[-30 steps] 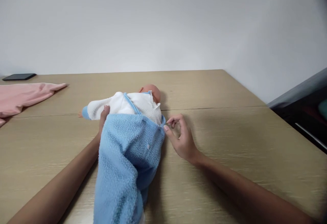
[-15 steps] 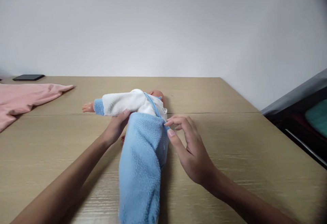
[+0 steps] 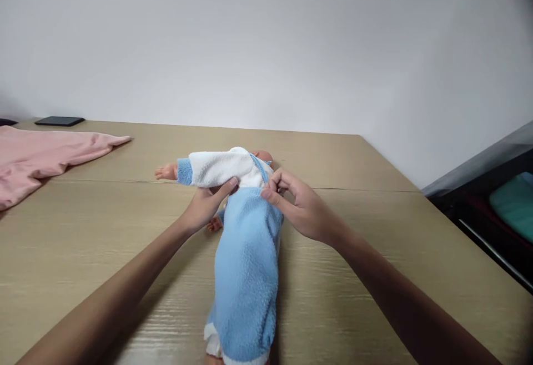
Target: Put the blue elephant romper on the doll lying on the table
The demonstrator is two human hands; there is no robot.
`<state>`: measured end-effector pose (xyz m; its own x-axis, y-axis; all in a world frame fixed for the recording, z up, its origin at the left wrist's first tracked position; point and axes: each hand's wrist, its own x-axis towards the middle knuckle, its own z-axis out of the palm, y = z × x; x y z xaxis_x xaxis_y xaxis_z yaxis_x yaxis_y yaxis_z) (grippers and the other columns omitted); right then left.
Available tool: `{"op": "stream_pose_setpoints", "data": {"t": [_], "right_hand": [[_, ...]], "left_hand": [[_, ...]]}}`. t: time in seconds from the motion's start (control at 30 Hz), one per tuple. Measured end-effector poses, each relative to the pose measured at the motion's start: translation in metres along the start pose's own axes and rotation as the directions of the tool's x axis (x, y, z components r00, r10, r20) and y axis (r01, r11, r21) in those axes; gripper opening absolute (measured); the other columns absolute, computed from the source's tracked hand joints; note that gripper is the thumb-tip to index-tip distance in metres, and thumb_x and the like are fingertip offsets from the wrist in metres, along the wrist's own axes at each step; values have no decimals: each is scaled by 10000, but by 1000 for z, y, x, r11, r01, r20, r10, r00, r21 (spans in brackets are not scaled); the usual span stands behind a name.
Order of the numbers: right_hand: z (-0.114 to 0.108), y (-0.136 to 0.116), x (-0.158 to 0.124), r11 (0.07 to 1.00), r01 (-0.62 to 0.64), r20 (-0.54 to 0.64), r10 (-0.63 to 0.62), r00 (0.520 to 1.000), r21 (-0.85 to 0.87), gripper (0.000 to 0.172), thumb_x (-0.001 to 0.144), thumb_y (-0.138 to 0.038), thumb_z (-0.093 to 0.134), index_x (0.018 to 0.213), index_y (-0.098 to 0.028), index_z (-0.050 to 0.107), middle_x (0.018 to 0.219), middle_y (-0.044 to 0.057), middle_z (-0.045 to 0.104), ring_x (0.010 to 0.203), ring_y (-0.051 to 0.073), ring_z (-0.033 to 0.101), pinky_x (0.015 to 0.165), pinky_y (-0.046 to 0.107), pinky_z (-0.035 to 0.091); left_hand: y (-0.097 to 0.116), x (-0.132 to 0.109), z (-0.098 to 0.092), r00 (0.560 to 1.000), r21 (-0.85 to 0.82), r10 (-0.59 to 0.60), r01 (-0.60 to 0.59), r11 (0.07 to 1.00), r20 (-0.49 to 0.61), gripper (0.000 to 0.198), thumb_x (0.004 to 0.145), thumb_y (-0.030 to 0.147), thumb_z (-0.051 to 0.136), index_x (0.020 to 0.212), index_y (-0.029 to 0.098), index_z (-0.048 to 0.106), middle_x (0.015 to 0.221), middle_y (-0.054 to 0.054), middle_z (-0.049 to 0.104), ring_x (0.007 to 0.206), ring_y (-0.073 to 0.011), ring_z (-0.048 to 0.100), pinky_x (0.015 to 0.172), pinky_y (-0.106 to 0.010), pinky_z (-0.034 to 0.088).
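A baby doll (image 3: 245, 254) in a fleece suit, blue below and white above, lies on its side on the wooden table (image 3: 375, 254), head away from me. Its white sleeve (image 3: 208, 168) with a blue cuff stretches left, a small pink hand at the end. My left hand (image 3: 206, 207) grips the doll's body just under that sleeve, thumb on the fabric. My right hand (image 3: 297, 205) pinches the fleece edge at the doll's chest, where blue meets white. The doll's head (image 3: 264, 156) is mostly hidden behind the suit.
A pink cloth (image 3: 41, 156) lies at the far left of the table, with a dark phone (image 3: 59, 121) behind it by the white wall. A dark shelf (image 3: 495, 204) with a teal item stands off the table's right edge.
The camera has tilted up. My right hand moved from the doll's side up to its chest and closed into a pinch on the fleece. My left hand shifted under the sleeve.
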<state>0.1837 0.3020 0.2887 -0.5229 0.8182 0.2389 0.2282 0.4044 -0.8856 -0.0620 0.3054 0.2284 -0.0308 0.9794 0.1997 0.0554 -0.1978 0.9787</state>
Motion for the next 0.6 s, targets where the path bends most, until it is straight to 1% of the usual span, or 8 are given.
{"op": "stream_pose_setpoints", "data": {"t": [0.07,0.1,0.2,0.27,0.37,0.43,0.5,0.6], "right_hand": [[2,0,-1,998,-30,-33,31,999,49,324,1094,-527,631,954,-270,494,829,-48,546,729,162,468,711,336,394],[3,0,-1,999,-29,-63,32,997,45,329,1088,-533,644,963,-274,485,809,-57,546,713,160,465,702,335,380],[9,8,3,999,30,-193,-36,981,-32,293,1060,-494,707,1045,-284,503,858,-49,653,799,180,591,794,349,426],[13,17,7,995,54,-267,-75,961,-87,285,1030,-454,749,1093,-288,526,896,-34,686,852,197,640,843,363,462],[17,30,8,989,47,-370,-96,924,-139,266,998,-435,772,1073,-278,571,935,-6,662,875,206,631,852,374,499],[19,34,4,984,29,-422,-102,901,-178,245,1001,-441,756,1065,-270,592,993,20,667,915,213,623,884,391,515],[19,30,-4,986,-20,-439,-56,897,-167,254,1017,-468,726,1111,-262,610,1102,52,691,983,224,636,911,405,529],[17,18,-17,989,-148,-393,133,910,-7,371,1044,-560,652,1247,-251,624,1293,104,688,1117,243,654,919,406,550]], "left_hand": [[-3,2,-4,999,14,34,-35,999,14,550,883,752,808,907,206,751,980,-92,811,1095,-316,759,1080,-453,604],[-4,2,-5,999,5,39,-39,999,34,546,887,751,803,877,209,738,950,-89,800,1083,-315,758,1076,-457,605],[-7,3,-11,991,-75,1,9,997,132,485,867,687,862,963,220,770,1098,-98,816,1308,-339,702,1190,-460,547],[-9,3,-13,983,-93,-29,46,995,179,517,825,673,905,1053,225,787,1215,-105,810,1415,-360,641,1238,-475,511],[-8,3,-11,981,-60,-56,68,996,184,636,757,717,929,1112,207,792,1233,-124,812,1372,-398,663,1224,-532,521],[-4,0,-7,980,-56,-58,70,996,192,654,774,689,929,1191,204,789,1270,-127,813,1383,-400,664,1237,-542,514],[1,-5,-1,980,-52,-47,58,997,194,624,841,620,908,1301,222,770,1345,-115,802,1448,-381,635,1277,-520,484],[5,-13,4,990,27,-65,62,998,126,588,877,584,887,1335,235,768,1305,-107,823,1460,-395,636,1256,-521,513]]}}
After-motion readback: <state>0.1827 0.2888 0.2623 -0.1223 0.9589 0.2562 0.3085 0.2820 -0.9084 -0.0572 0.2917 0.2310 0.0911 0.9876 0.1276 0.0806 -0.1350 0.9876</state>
